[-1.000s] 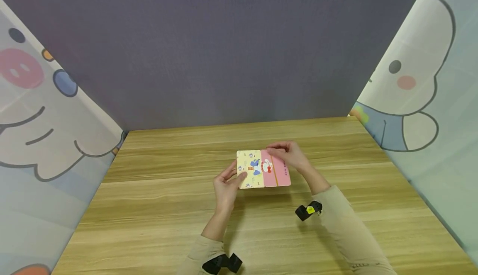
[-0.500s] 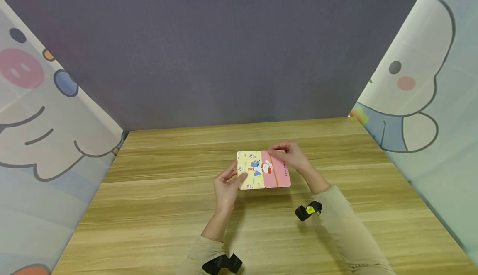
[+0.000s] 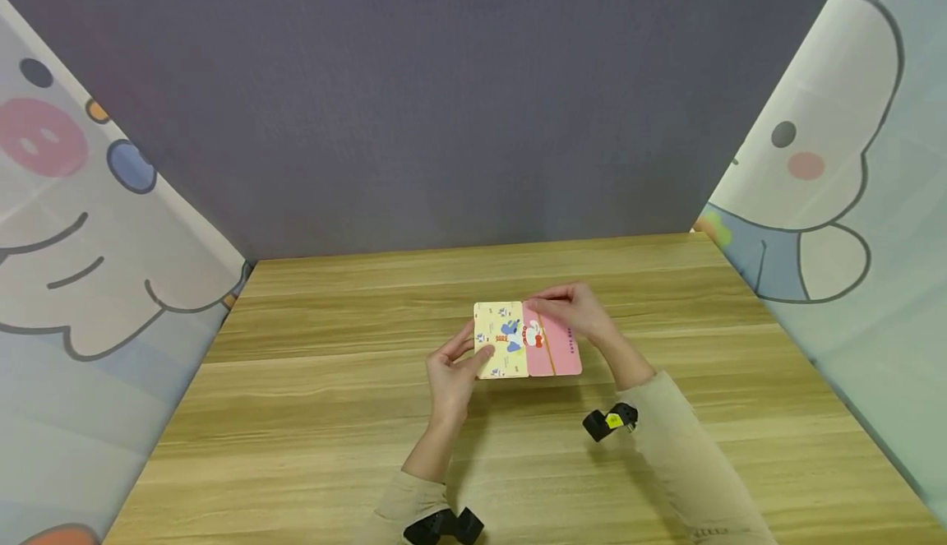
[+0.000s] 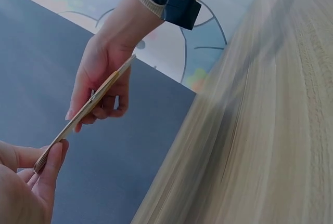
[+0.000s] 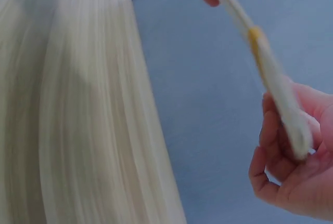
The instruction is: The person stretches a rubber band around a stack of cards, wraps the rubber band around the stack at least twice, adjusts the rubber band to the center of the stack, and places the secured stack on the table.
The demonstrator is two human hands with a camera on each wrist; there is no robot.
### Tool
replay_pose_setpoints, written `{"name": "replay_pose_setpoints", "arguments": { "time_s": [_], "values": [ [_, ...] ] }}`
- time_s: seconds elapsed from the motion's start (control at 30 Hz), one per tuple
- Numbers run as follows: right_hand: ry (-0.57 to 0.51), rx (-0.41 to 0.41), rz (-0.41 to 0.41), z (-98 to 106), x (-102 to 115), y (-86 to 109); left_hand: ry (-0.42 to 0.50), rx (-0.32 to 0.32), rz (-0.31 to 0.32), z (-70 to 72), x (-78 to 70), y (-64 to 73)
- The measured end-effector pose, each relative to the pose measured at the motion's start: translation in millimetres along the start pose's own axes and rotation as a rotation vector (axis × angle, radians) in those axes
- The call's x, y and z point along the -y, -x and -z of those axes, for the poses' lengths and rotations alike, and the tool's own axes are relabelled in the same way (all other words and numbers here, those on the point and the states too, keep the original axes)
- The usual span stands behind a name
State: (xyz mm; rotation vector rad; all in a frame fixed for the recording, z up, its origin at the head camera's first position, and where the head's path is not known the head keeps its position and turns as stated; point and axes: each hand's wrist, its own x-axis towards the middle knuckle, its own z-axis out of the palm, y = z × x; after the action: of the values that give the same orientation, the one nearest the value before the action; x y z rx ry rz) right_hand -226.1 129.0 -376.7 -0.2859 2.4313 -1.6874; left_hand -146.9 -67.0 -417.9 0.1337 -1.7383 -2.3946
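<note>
A small notebook (image 3: 515, 356) is held up over the table, its yellow half on the left and its pink half on the right, with cartoon animals printed across the middle. An orange band (image 3: 548, 349) runs across the pink half. My left hand (image 3: 450, 371) pinches the yellow half's left edge, thumb on top. With thumb and fingers my right hand (image 3: 580, 311) grips the far edge of the pink half. The left wrist view shows the notebook (image 4: 78, 115) edge-on and thin between both hands. In the right wrist view the notebook (image 5: 281, 91) looks blurred, pinched by my right hand (image 5: 302, 177).
A wood-grain table (image 3: 311, 413) spreads beneath the hands. Behind it rises a dark grey panel (image 3: 473, 101). Cartoon-printed curtains (image 3: 111, 282) hang at the left and right sides. Black wrist cameras (image 3: 610, 420) sit on both wrists.
Both hands and the notebook have shifted very slightly right and nearer to me. Both grips stay on the notebook.
</note>
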Motion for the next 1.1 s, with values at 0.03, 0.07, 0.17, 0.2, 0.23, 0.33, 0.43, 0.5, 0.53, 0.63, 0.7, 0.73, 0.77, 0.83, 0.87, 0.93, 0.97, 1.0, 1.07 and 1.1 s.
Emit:
{"name": "replay_pose_setpoints", "arguments": {
  "time_s": [0.03,0.07,0.17,0.2,0.23,0.33,0.43,0.5,0.53,0.63,0.7,0.73,0.77,0.83,0.87,0.93,0.97,1.0,1.07,1.1],
  "values": [
    [0.011,-0.015,0.018,0.4,0.7,1.4,-0.002,-0.001,-0.001,0.0,0.2,-0.1],
    [0.014,-0.033,0.034,0.8,1.5,2.6,0.0,-0.003,-0.001,0.1,0.2,0.0],
    [0.019,-0.085,0.084,2.5,4.3,7.6,0.009,-0.01,0.0,0.5,0.2,0.0],
    [0.012,-0.102,0.092,2.9,5.3,9.6,0.009,-0.012,-0.002,0.6,0.5,-0.2],
    [0.011,-0.122,0.097,3.3,6.2,11.4,0.007,-0.015,-0.006,0.9,0.6,-0.2],
    [-0.007,-0.183,0.123,5.0,8.4,17.5,0.006,-0.03,-0.008,1.6,0.8,-1.0],
    [-0.045,-0.235,0.156,7.1,7.7,23.9,-0.003,-0.044,-0.008,2.8,1.2,-2.0],
    [-0.083,-0.267,0.168,8.0,6.9,28.8,-0.006,-0.053,-0.005,4.0,1.1,-2.6],
    [-0.102,-0.281,0.17,8.0,6.4,31.5,-0.007,-0.056,-0.003,4.6,1.1,-3.0],
    [-0.178,-0.328,0.167,7.8,1.0,37.7,-0.014,-0.063,-0.001,6.6,-0.4,-3.9],
    [-0.262,-0.348,0.198,8.8,-17.2,35.5,-0.014,-0.069,-0.001,7.8,-1.4,-5.1],
    [-0.302,-0.357,0.204,9.5,-28.1,33.7,-0.01,-0.069,-0.004,8.3,-1.9,-5.5],
    [-0.359,-0.36,0.217,10.7,-45.2,29.5,-0.007,-0.071,-0.009,8.7,-2.5,-6.1],
    [-0.438,-0.375,0.226,11.4,-77.6,22.4,-0.004,-0.077,-0.02,9.6,-3.3,-7.6],
    [-0.464,-0.39,0.218,10.9,-94.3,18.1,-0.006,-0.081,-0.027,10.0,-3.7,-8.5],
    [-0.506,-0.428,0.179,7.5,-115.5,15.5,-0.005,-0.09,-0.038,10.6,-5.0,-9.8],
    [-0.529,-0.439,0.175,5.4,-124.9,14.8,-0.008,-0.096,-0.044,10.9,-5.7,-10.4],
    [-0.539,-0.456,0.162,2.5,-127.9,16.1,-0.01,-0.101,-0.049,11.1,-6.5,-11.0],
    [-0.593,-0.471,0.146,-2.2,-132.5,18.9,-0.015,-0.109,-0.06,11.6,-8.2,-11.7],
    [-0.612,-0.479,0.139,-4.5,-132.2,21.1,-0.01,-0.111,-0.06,11.6,-9.0,-11.9]
  ]
}}
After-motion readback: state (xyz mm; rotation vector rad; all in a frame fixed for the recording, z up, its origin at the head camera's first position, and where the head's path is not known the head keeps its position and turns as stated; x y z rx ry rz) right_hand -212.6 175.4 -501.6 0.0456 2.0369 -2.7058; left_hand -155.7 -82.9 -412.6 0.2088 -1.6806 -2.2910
